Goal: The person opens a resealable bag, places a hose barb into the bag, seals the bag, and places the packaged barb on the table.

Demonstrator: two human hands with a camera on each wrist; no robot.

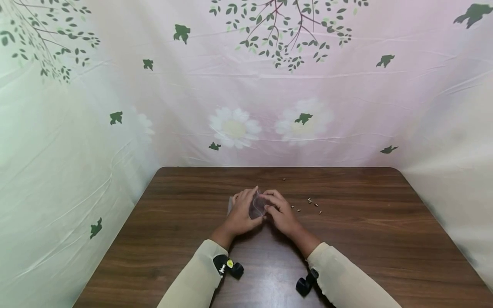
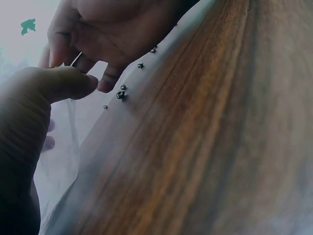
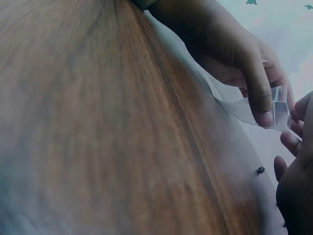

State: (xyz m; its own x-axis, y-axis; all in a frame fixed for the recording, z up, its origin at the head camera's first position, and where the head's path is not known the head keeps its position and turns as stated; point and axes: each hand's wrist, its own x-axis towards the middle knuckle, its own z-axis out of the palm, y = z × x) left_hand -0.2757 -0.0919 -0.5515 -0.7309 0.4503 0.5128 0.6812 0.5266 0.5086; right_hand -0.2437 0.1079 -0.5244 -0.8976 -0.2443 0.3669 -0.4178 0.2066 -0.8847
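A clear plastic zip bag [image 1: 257,208] is up between the two hands over the middle of the table. The left hand [image 1: 239,215] grips it from the left, thumb on the near side and fingers behind. In the right wrist view, the left thumb [image 3: 260,100] presses the bag [image 3: 280,117] just below its mouth, which stands parted. From the right, the right hand [image 1: 283,217] pinches the bag's edge with curled fingertips. Several small metal pieces [image 1: 310,200], like tiny fittings, lie on the table right of the right hand; some also show in the left wrist view as dark pieces [image 2: 121,95].
The brown wood-grain table [image 1: 369,248] has rounded far corners. A single metal piece [image 1: 283,179] lies farther back, toward the far edge. A printed cloth [image 1: 269,94] with leaves, birds and daisies hangs behind and at both sides. Each sleeve carries a black wrist camera [image 1: 304,286].
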